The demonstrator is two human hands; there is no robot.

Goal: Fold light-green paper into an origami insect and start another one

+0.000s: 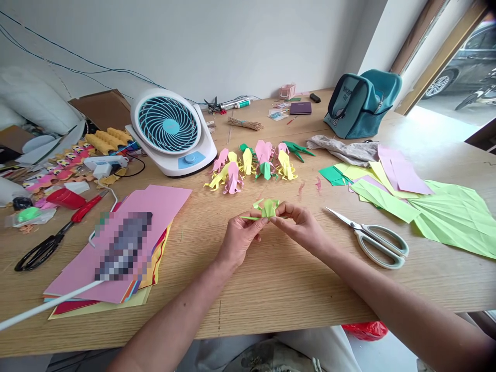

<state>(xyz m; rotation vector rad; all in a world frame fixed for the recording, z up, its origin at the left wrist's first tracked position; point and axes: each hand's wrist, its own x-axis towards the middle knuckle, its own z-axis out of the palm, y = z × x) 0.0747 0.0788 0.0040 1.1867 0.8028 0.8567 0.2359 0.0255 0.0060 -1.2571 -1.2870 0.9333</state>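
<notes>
Between my two hands is a small light green folded paper frog [268, 208], held just above the table, with its narrow legs sticking out. My left hand [241, 233] pinches its left side and near edge with thumb and fingers. On the other side, my right hand [297, 223] grips it the same way, the two thumbs almost meeting at the near edge. Beyond it stands a cluster of folded paper figures in pink [233, 179], yellow [285, 166] and green [265, 170]. Open-bladed scissors [374, 240] lie to the right of my right hand.
A white fan [170, 129] stands at the back left. Coloured paper sheets [155, 201] are stacked at left, near red-handled pliers-like tool [83, 208]. Green sheets [457, 217], a grey cloth [343, 149] and a teal bag [362, 106] lie at right. The table's front edge is near me.
</notes>
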